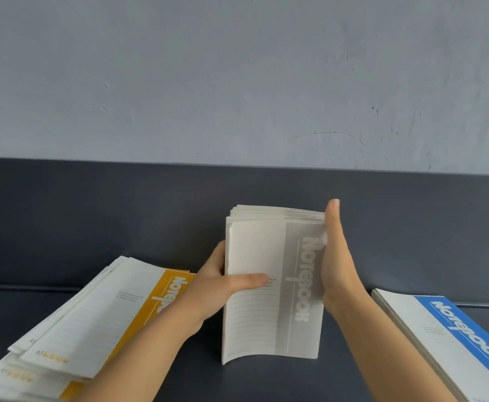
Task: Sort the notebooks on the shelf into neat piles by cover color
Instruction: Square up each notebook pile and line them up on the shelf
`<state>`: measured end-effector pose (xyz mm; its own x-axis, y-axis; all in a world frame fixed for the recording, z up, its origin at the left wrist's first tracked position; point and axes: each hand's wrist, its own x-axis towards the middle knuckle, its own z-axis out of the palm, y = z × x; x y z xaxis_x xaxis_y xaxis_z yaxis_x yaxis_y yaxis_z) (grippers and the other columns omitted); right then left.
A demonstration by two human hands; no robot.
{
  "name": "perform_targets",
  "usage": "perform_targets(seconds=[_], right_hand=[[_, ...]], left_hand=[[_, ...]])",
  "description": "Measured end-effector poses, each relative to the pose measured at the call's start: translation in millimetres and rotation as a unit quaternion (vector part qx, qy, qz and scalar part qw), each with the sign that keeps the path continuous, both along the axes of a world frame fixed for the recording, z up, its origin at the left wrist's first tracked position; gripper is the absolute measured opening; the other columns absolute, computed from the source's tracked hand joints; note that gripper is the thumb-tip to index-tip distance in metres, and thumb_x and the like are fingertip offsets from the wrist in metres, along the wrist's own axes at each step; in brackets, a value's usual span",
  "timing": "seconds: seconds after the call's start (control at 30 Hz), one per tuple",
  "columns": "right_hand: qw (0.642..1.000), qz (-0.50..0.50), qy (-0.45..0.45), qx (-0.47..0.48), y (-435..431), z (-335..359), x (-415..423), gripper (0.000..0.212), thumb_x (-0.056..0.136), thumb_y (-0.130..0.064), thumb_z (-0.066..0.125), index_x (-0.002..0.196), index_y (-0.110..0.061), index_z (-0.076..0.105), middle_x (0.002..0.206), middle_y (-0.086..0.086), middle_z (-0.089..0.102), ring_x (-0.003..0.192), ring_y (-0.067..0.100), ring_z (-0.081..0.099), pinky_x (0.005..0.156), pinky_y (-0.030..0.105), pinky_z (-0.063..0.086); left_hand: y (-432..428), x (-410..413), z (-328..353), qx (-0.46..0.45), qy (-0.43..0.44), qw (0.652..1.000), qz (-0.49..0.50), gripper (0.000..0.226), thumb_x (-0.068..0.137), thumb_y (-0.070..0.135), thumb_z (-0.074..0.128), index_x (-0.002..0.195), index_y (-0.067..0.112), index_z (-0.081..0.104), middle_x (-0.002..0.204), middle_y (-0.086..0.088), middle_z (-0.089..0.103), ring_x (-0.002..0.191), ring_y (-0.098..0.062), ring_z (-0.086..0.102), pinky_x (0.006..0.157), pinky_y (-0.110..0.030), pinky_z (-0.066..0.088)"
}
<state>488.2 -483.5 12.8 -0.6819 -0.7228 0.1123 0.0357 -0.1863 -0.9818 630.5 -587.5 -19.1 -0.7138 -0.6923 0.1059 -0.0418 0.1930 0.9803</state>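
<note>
— How do your arms lie?

— Both your forearms come up from 6 o'clock and close in toward the middle. Your left hand (218, 285) sits at 9 o'clock of the gray notebooks (254, 323), and your right hand (339, 262) at 3 o'clock of them.

— And the hands themselves?

— Your left hand grips the stack's left edge. The thumb lies across the front cover and the fingers go behind, out of sight. Your right hand is flat, fingers straight and together, pointing to 12 o'clock, with the palm pressed against the stack's right side.

— Where are the notebooks?

— The gray notebooks stand on their bottom edge on the dark shelf (266, 381), mid-view, with the front cover's lower left corner curling outward. The yellow pile (98, 320) lies at 8 o'clock, fanned and uneven, and your left forearm passes in front of its right edge. The blue pile (452, 338) lies at 4 o'clock, squarer, just beside your right forearm.
</note>
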Motion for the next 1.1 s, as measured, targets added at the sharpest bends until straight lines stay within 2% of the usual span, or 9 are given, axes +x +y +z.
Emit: perform_targets(seconds=[0.07,0.2,0.37,0.5,0.63,0.83,0.97,1.03,1.1], right_hand=[[0.997,-0.016,0.072,-0.027,1,-10,-2,0.073,0.067,-0.083,0.047,0.116,-0.031,0.057,0.119,-0.018,0.059,0.109,0.004,0.056,0.096,0.034,0.045],[0.976,-0.08,0.192,-0.064,-1,-18,-8,0.04,0.073,-0.04,0.077,0.101,-0.017,0.061,0.098,-0.001,0.07,0.085,0.011,0.069,0.074,0.033,0.058],[0.993,-0.005,0.096,0.064,-2,-15,-13,0.043,0.074,-0.044,0.076,0.102,-0.012,0.066,0.094,0.004,0.074,0.078,0.02,0.073,0.067,0.036,0.061],[0.978,0.031,0.028,0.206,-13,-34,-5,0.047,0.075,-0.047,0.075,0.093,-0.005,0.067,0.087,0.009,0.073,0.07,0.022,0.071,0.048,0.024,0.054],[0.971,0.024,0.01,0.238,-32,-52,-6,0.058,0.072,-0.055,0.074,0.1,-0.006,0.062,0.094,0.008,0.071,0.078,0.024,0.07,0.058,0.029,0.055],[0.971,0.013,-0.019,0.239,-41,-68,-14,0.072,0.064,-0.059,0.076,0.111,-0.007,0.06,0.1,0.007,0.07,0.083,0.024,0.069,0.067,0.031,0.056],[0.974,0.096,-0.075,0.191,-32,-71,-13,0.067,0.068,-0.064,0.07,0.115,-0.016,0.064,0.102,0.004,0.073,0.086,0.023,0.072,0.067,0.032,0.056],[0.985,0.105,-0.042,0.131,-25,-62,-9,0.05,0.076,-0.054,0.07,0.107,-0.015,0.069,0.097,0.002,0.075,0.084,0.021,0.073,0.068,0.033,0.057],[0.997,0.073,0.002,0.01,-19,-46,-6,0.043,0.076,-0.039,0.075,0.108,-0.011,0.067,0.098,0.006,0.074,0.085,0.023,0.072,0.071,0.037,0.058]], left_hand=[[0,-3,-1,-0.004,-0.013,1.0,0.002,0.057,0.076,0.029,0.08,0.123,0.035,0.048,0.116,0.01,0.065,0.106,-0.007,0.061,0.081,-0.024,0.049],[2,-9,0,-0.014,-0.01,1.0,0.019,0.058,0.069,0.035,0.08,0.121,0.026,0.055,0.113,0.004,0.068,0.103,-0.013,0.066,0.088,-0.035,0.054],[-6,2,17,0.057,-0.099,0.993,-0.02,0.03,0.081,0.024,0.071,0.109,0.016,0.069,0.098,-0.003,0.076,0.094,-0.022,0.071,0.081,-0.035,0.054],[-19,4,6,0.089,-0.196,0.976,-0.02,0.063,0.052,0.037,0.075,0.111,0.015,0.071,0.1,-0.009,0.075,0.097,-0.03,0.071,0.097,-0.049,0.05],[-21,10,2,0.067,-0.234,0.97,0.03,0.035,0.077,0.03,0.066,0.107,0.012,0.069,0.097,-0.008,0.075,0.094,-0.026,0.07,0.089,-0.04,0.054],[-14,5,-3,0.129,-0.17,0.976,0.049,0.019,0.083,0.018,0.062,0.096,0.008,0.072,0.079,-0.006,0.076,0.07,-0.021,0.071,0.065,-0.027,0.05],[-15,0,-9,0.165,-0.092,0.98,0.055,0.014,0.084,0.006,0.058,0.087,-0.001,0.069,0.06,-0.009,0.071,0.052,-0.02,0.07,0.053,-0.024,0.05],[-5,8,-10,0.127,-0.073,0.989,0.02,0.015,0.087,0.001,0.056,0.098,-0.003,0.065,0.059,-0.01,0.067,0.065,-0.021,0.072,0.047,-0.024,0.047],[-1,9,-7,0.106,-0.01,0.994,0.018,0.03,0.083,0.004,0.059,0.113,0.008,0.059,0.079,-0.011,0.066,0.085,-0.027,0.07,0.055,-0.029,0.049]])
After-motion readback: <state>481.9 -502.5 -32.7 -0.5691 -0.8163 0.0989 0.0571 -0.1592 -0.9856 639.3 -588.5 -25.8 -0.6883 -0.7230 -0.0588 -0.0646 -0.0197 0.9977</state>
